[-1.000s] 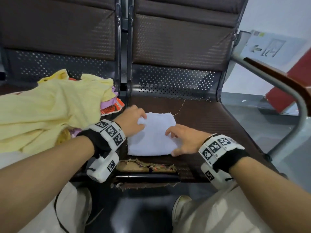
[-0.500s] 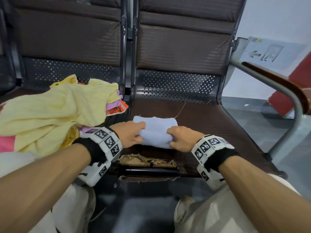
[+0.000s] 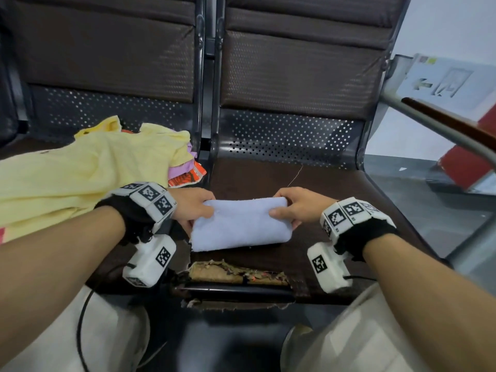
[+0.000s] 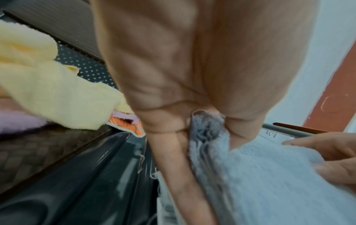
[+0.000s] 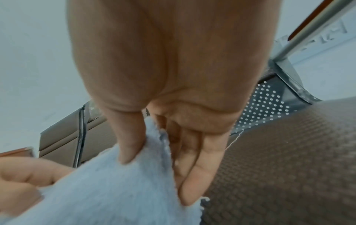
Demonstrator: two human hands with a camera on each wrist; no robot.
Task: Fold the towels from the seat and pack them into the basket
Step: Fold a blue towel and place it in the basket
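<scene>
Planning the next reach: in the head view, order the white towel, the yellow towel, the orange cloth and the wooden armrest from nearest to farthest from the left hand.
1. White towel: gripped by the left hand.
2. Orange cloth: just behind the hand.
3. Yellow towel: to its left; too close to call against the orange cloth.
4. Wooden armrest: far right.

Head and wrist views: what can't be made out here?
- Basket: in no view.
- Pile under the yellow cloth, head view: covered, count unknown.
- Towel underside and left hand fingertips: hidden by the towel.
- Right hand, right wrist view: palm blurred.
</scene>
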